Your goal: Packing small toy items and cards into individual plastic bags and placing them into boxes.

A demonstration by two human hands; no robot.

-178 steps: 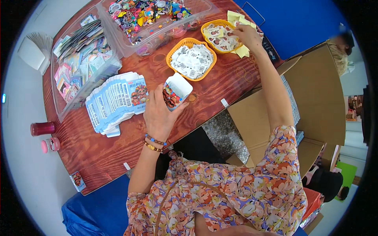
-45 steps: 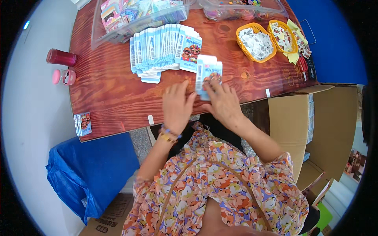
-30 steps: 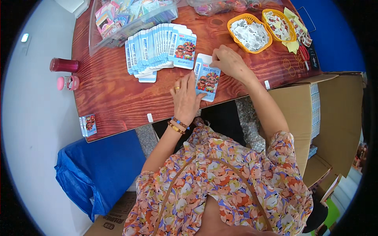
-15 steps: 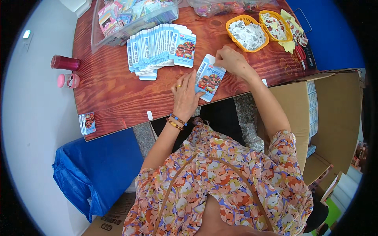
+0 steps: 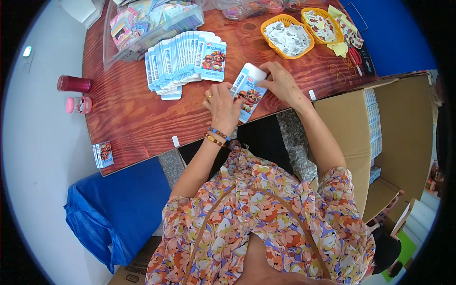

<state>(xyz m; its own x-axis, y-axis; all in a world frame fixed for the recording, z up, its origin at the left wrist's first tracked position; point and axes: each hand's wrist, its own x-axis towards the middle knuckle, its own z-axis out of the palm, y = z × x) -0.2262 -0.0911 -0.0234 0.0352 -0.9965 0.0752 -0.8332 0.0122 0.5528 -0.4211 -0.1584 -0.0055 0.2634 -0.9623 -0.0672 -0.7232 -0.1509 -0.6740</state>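
A flattened blue-and-white carton with cartoon figures lies at the table's near edge, its white end flap pointing away from me. My left hand, with a ring and beaded bracelets at the wrist, closes on the carton's left side, thumb on its face. On the opposite side, my right hand grips the upper right edge near the flap, fingers bent. Beyond my left hand, a fanned stack of matching flat cartons rests on the wooden table.
At the back stand a clear bin of colourful packets and two yellow baskets of stickers. Scissors and rubber bands lie right. Two jars and small boxes sit left. A large cardboard box stands right.
My right hand has turned and moved down slightly along the carton's right edge. My left fingers have curled in more over its left side. The whole view has shifted a little.
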